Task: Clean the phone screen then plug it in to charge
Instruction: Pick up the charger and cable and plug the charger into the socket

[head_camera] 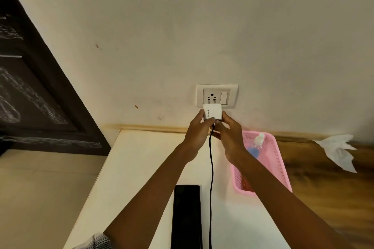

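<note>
A white charger adapter is held up against the wall just below the socket plate, whose pin holes are still uncovered. My left hand grips the adapter's left side. My right hand pinches its right side, where the black cable enters. The cable hangs straight down over the table. A black phone lies flat on the white table, screen up, between my forearms.
A pink plastic basket with a small spray bottle in it stands at the right, partly behind my right arm. A crumpled white tissue lies on the brown wooden surface further right. A dark carved door panel stands at left.
</note>
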The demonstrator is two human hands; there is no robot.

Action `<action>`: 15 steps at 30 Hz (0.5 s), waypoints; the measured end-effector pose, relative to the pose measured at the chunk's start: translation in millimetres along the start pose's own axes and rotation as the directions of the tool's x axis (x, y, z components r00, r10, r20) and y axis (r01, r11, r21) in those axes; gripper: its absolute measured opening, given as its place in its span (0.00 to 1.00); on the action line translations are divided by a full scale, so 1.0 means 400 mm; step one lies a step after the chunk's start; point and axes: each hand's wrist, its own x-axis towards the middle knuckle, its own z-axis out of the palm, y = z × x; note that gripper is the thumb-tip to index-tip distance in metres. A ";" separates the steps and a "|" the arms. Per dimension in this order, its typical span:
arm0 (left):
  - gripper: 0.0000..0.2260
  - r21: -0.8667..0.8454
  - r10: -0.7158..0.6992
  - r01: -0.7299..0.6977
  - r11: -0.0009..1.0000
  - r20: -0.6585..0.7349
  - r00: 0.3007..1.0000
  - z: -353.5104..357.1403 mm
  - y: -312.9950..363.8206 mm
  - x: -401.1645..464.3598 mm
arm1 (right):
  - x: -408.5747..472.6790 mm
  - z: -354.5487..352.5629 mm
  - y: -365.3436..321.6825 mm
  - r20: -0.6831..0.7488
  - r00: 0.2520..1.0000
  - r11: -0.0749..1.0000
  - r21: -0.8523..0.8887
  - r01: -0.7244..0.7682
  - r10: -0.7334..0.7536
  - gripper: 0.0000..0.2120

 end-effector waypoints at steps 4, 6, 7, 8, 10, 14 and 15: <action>0.19 0.024 0.015 -0.015 1.000 -0.023 1.000 -0.002 -0.002 0.029 | 0.022 -0.003 -0.004 -0.005 0.999 0.998 -0.036 0.052 -0.052 0.19; 0.18 0.027 0.040 -0.039 0.999 -0.048 0.998 -0.005 -0.005 0.038 | 0.032 -0.003 -0.006 -0.024 0.998 0.997 -0.044 0.060 -0.061 0.19; 0.18 0.033 0.051 -0.049 0.998 -0.068 0.996 -0.008 -0.005 0.042 | 0.036 -0.004 -0.007 -0.033 0.997 0.997 -0.050 0.061 -0.063 0.19; 0.18 0.038 0.059 -0.056 0.998 -0.088 0.994 -0.010 -0.006 0.047 | 0.039 -0.004 -0.007 -0.039 0.997 0.997 -0.055 0.062 -0.065 0.19; 0.19 0.035 0.071 -0.068 0.997 -0.121 0.990 -0.015 -0.008 0.057 | 0.043 -0.007 -0.007 -0.042 0.997 0.997 -0.054 0.061 -0.063 0.18; 0.19 -0.013 0.102 -0.106 0.994 -0.183 0.978 -0.021 -0.011 0.067 | 0.050 -0.009 -0.014 -0.076 0.994 0.996 -0.053 0.069 -0.073 0.17; 0.18 -0.024 0.109 -0.116 0.993 -0.197 0.974 -0.021 -0.009 0.070 | 0.053 -0.006 -0.019 -0.093 0.993 0.996 -0.060 0.069 -0.074 0.17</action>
